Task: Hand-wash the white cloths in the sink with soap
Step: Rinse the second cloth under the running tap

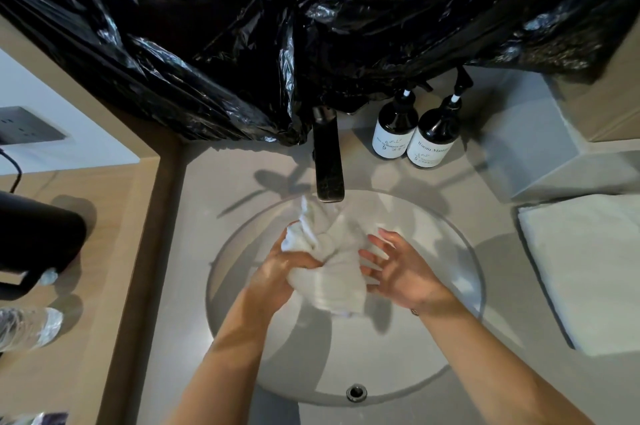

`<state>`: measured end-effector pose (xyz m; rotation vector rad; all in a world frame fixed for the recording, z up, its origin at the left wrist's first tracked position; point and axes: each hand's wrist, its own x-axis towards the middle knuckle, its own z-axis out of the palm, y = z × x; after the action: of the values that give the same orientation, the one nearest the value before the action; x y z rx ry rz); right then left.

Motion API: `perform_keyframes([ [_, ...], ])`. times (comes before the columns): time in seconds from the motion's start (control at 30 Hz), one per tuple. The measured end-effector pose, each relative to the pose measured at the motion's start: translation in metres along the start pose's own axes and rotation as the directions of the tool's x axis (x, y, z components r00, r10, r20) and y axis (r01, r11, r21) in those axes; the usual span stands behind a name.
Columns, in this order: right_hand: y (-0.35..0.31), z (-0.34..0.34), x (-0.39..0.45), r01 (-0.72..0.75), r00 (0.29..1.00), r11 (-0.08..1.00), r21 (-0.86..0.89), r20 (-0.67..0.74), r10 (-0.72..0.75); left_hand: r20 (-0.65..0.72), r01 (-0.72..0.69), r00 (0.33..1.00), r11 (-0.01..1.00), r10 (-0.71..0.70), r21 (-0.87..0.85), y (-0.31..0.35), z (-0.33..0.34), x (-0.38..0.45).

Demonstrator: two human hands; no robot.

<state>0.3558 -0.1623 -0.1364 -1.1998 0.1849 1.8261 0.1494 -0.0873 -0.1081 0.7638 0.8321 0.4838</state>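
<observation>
Hanging over the back of the sink point(450, 234), crumpled black plastic sheeting point(277, 26) covers the wall and drapes down onto the base of the dark faucet point(328, 161), whose spout reaches out over the far rim of the basin. Just right of the faucet two dark pump bottles point(412, 134) with white labels stand touching each other on the grey table point(502, 390). Farther right of the sink lies a folded white towel point(585, 272), and behind it a pale box point(540, 154). Left of the sink, on a wooden surface, sit a black appliance point(38, 234) and a clear plastic bottle point(27, 327) on its side; a wall socket point(27, 128) is above them.

Inside the round basin, under the spout, a bunched wet white cloth point(329, 265) is held up off the bottom. The left hand point(277, 272) has its grip curled round the cloth's left side, pinching it in a fist. The right hand point(401, 269) has its grip spread, fingers straight and apart, the tips touching the cloth's right side. An overflow hole point(356, 392) sits in the near wall of the sink.
</observation>
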Motion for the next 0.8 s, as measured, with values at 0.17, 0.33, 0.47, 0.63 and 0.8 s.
perform_keyframes([
  [0.17, -0.002, 0.026, 0.009, 0.011, 0.999, 0.997, 0.082, 0.044, -0.014, 0.205, 0.154, 0.969, 0.986, -0.139, -0.060, 0.014, 0.012, 0.005],
  [0.33, -0.003, 0.057, 0.015, 0.081, 0.968, 0.997, 0.008, 0.239, -0.081, 0.225, 0.122, 0.964, 0.987, -0.143, 0.105, 0.026, 0.017, 0.014],
  [0.47, 0.004, 0.057, 0.032, 0.040, 0.972, 0.999, 0.019, 0.233, -0.044, 0.142, 0.059, 0.986, 0.978, -0.089, 0.201, 0.033, 0.019, 0.014],
  [0.63, 0.005, 0.057, 0.038, 0.113, 0.978, 0.992, 0.057, 0.168, -0.121, -0.078, -0.074, 0.993, 0.989, 0.084, 0.125, 0.013, -0.004, 0.004],
  [0.8, 0.002, 0.051, 0.031, 0.183, 0.979, 0.982, 0.035, 0.085, -0.185, -0.125, -0.042, 0.989, 0.970, 0.074, 0.238, 0.002, -0.012, -0.006],
])
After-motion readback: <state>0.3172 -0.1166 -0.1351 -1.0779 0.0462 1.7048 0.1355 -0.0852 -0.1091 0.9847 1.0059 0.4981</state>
